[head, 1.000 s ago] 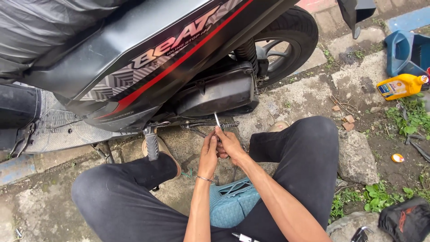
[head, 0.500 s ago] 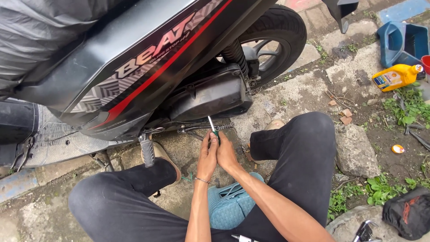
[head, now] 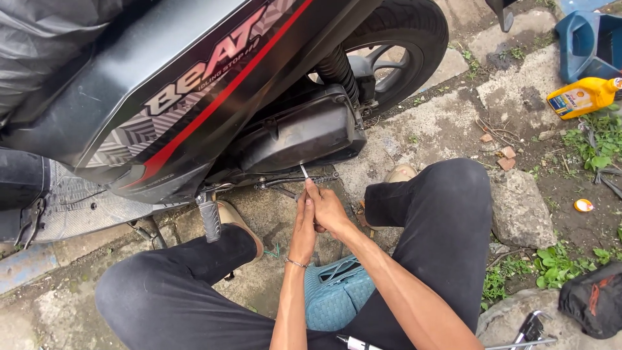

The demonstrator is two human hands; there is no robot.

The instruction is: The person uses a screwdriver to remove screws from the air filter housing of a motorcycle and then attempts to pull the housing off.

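Item 1: slim metal tool [head: 303,171], silvery, thin-shafted, only its tip showing above the fingers; probably a small wrench or driver, though it is too small to tell which. It points up toward the underside of the black engine cover [head: 295,133] of the scooter [head: 194,78], just near of the dark linkage rod [head: 298,179].

Item 2: right hand [head: 329,210], curled tightly around the tool's lower part, knuckles raised, seemingly to steer the tip upward.

Item 3: left hand [head: 303,223], pressed flat against the right, fingers closed alongside it, apparently bracing the grip; wrist carries a thin bracelet.

Item 4: surroundings. Rear wheel [head: 395,52] far right; footpeg [head: 209,217] left of the hands; teal plastic stool [head: 334,295] under the person; yellow oil bottle [head: 580,96] well apart at far right.
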